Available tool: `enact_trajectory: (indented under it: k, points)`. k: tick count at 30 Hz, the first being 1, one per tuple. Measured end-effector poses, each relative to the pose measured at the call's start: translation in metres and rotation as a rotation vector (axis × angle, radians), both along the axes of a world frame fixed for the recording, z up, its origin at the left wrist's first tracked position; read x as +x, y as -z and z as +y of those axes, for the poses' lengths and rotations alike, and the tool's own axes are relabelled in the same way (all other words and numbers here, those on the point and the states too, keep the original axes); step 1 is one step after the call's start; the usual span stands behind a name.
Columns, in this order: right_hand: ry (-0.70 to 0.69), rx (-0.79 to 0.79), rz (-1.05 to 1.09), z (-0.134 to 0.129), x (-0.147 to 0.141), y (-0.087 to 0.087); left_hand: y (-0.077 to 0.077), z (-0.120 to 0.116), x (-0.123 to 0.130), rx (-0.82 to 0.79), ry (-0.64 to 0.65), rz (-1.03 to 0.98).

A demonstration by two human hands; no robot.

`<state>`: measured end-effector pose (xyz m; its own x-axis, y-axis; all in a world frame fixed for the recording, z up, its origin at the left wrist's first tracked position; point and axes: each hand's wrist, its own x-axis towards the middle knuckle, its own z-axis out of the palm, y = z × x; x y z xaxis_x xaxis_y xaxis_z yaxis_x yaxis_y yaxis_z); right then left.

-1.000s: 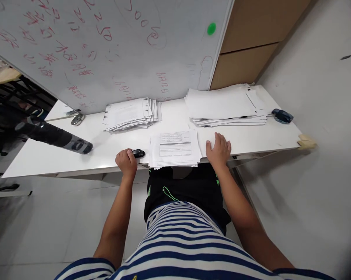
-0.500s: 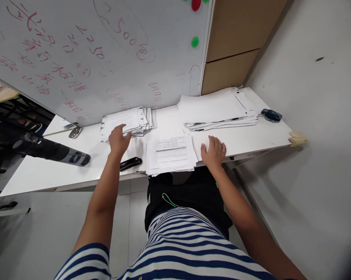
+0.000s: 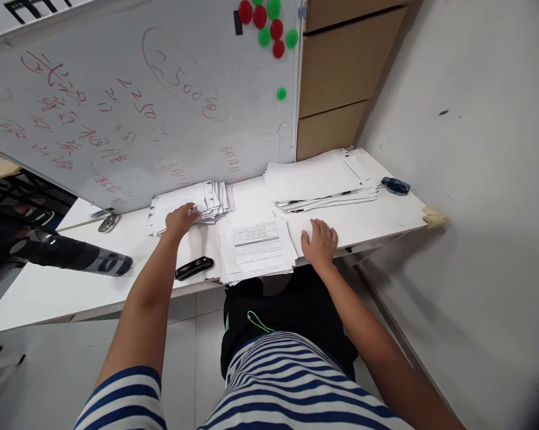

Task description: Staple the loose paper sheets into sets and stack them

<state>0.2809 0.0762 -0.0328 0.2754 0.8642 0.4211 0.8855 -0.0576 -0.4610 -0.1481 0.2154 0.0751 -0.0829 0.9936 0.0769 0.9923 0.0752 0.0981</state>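
Two hands: left hand (image 3: pixel 179 221) over near side of left paper stack (image 3: pixel 179 198), long axis left-right, grip unclear; right hand (image 3: pixel 320 242) loosely spread, bench (image 3: pixel 367 222) edge, farther off.

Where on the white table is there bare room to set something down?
Between the right paper stack and the table's front edge, beside the right hand; also between the dark bottle and that edge. It is crowded around the left hand: left stack, middle stack and black tool lie close together.
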Motion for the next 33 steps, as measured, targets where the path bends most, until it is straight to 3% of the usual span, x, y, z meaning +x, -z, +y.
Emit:
enact_trajectory:
  k: [5, 16, 33]
  points:
    - [0.002, 0.009, 0.007, 0.001, 0.0, 0.001, -0.001, 0.0, 0.0, 0.027, -0.09, -0.075]
    - [-0.003, 0.016, 0.021, 0.0, -0.001, 0.0, 0.006, 0.011, -0.014, 0.018, -0.115, -0.458]
    - [0.005, 0.005, 0.021, 0.001, 0.0, 0.0, -0.001, 0.011, -0.005, 0.085, -0.265, -0.653]
